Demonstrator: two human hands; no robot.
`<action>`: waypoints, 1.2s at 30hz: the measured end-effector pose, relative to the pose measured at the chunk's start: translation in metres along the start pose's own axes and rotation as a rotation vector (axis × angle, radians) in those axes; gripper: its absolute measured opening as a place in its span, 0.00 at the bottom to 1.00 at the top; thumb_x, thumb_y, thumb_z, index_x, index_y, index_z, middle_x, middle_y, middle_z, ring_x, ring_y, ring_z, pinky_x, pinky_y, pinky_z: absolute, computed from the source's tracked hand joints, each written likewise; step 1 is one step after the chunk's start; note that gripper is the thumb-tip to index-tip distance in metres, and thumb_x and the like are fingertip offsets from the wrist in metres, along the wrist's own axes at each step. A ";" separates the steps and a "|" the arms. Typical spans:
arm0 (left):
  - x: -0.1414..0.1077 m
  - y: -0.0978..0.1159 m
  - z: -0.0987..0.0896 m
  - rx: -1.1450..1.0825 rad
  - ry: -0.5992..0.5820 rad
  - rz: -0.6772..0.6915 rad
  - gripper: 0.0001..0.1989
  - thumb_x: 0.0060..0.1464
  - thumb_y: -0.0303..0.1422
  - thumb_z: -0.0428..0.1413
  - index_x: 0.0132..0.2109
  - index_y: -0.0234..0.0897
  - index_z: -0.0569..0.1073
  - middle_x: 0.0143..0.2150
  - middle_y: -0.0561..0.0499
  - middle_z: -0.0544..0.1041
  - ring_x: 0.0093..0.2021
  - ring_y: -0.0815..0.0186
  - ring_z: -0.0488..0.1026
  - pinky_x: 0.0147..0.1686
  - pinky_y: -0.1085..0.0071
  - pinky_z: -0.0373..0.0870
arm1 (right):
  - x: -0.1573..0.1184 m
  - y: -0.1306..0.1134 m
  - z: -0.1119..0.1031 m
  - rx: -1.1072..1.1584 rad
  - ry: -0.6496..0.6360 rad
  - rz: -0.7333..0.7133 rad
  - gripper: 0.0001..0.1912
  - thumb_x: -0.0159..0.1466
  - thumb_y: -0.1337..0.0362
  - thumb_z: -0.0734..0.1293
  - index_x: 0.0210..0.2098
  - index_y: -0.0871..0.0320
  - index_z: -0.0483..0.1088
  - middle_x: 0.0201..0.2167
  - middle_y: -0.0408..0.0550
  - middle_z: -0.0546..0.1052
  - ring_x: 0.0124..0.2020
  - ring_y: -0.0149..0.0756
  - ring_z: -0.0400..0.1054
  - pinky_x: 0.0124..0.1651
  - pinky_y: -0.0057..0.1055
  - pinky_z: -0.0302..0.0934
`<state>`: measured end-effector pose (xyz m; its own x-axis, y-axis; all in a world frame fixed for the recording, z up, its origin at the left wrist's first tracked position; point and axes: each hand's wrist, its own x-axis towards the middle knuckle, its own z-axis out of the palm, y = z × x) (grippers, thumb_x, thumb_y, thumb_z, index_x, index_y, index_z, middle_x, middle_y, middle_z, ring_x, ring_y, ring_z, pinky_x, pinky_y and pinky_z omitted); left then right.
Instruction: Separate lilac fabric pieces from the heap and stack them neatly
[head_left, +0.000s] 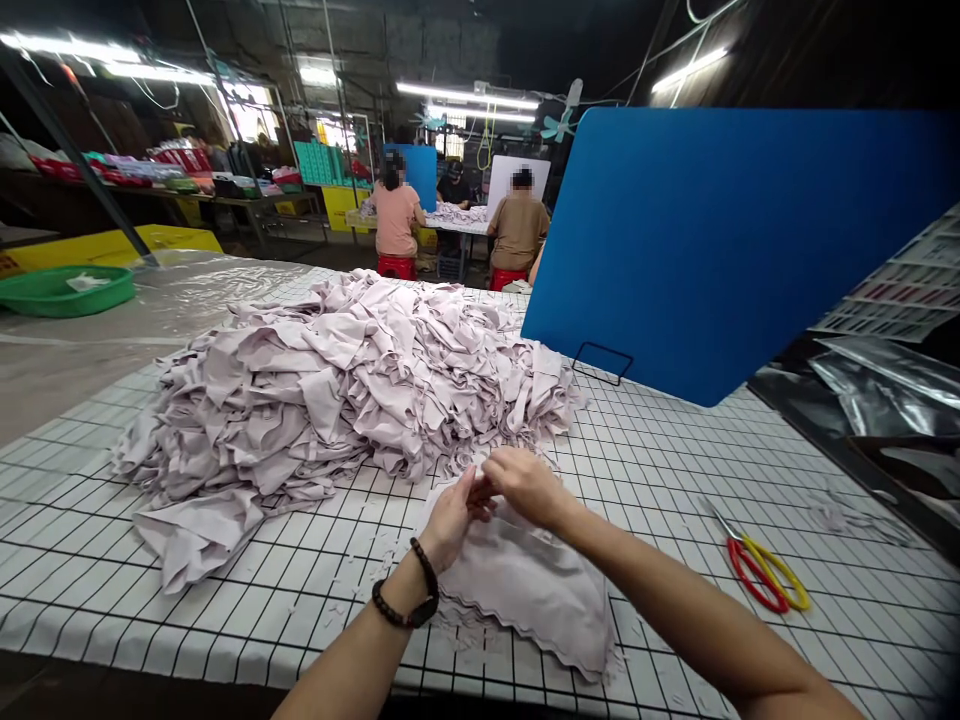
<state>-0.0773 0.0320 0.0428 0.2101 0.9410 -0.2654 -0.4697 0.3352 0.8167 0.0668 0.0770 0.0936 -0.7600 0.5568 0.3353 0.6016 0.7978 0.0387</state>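
Observation:
My left hand [455, 515], with a dark beaded bracelet on its wrist, is closed at the upper edge of a pale mauve cloth piece [532, 585]. Just to its right, my right hand [525, 483] is bent over with its fingers pinched together against the left fingers. What lies between the fingertips is too small to make out. The cloth piece lies on the checked tabletop below both hands, its wavy edge toward the front. Behind them rises a large heap of similar cloth pieces [360, 375].
Scissors [765, 572] with red and yellow handles lie at the right. A tall blue board [705, 250] stands behind them on a wire stand [602, 363]. Small scraps are scattered on the checked table [300, 600]. A green basket [67, 295] sits far left. Several people sit farther back.

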 end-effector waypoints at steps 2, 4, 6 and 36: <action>0.002 0.004 0.002 -0.232 0.002 -0.095 0.16 0.55 0.42 0.54 0.36 0.31 0.74 0.29 0.49 0.76 0.28 0.70 0.71 0.31 0.75 0.67 | -0.007 -0.021 0.010 -0.046 0.029 -0.073 0.10 0.64 0.73 0.57 0.35 0.63 0.69 0.31 0.52 0.70 0.31 0.36 0.63 0.32 0.32 0.58; 0.004 0.006 0.003 -0.349 0.024 -0.155 0.09 0.55 0.35 0.56 0.35 0.31 0.74 0.28 0.50 0.75 0.27 0.72 0.71 0.29 0.77 0.67 | -0.015 -0.032 0.015 -0.030 0.068 -0.074 0.12 0.64 0.74 0.54 0.39 0.64 0.69 0.34 0.55 0.71 0.34 0.38 0.64 0.35 0.34 0.61; 0.007 0.008 0.003 -0.374 0.041 -0.144 0.07 0.57 0.30 0.54 0.37 0.29 0.74 0.33 0.46 0.77 0.31 0.71 0.73 0.32 0.78 0.69 | -0.022 -0.037 0.015 0.073 0.106 -0.066 0.14 0.65 0.74 0.54 0.43 0.64 0.68 0.39 0.57 0.71 0.40 0.40 0.65 0.40 0.37 0.63; -0.009 0.000 -0.005 0.450 0.017 0.177 0.17 0.45 0.40 0.62 0.39 0.32 0.78 0.35 0.45 0.79 0.34 0.64 0.74 0.35 0.72 0.68 | -0.009 -0.017 0.014 1.656 0.018 1.086 0.18 0.44 0.58 0.75 0.23 0.60 0.63 0.16 0.36 0.66 0.15 0.20 0.54 0.17 0.21 0.43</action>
<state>-0.0837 0.0237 0.0423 0.1442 0.9837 -0.1075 -0.0783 0.1197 0.9897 0.0600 0.0616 0.0770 -0.2871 0.8786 -0.3816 -0.0556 -0.4130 -0.9090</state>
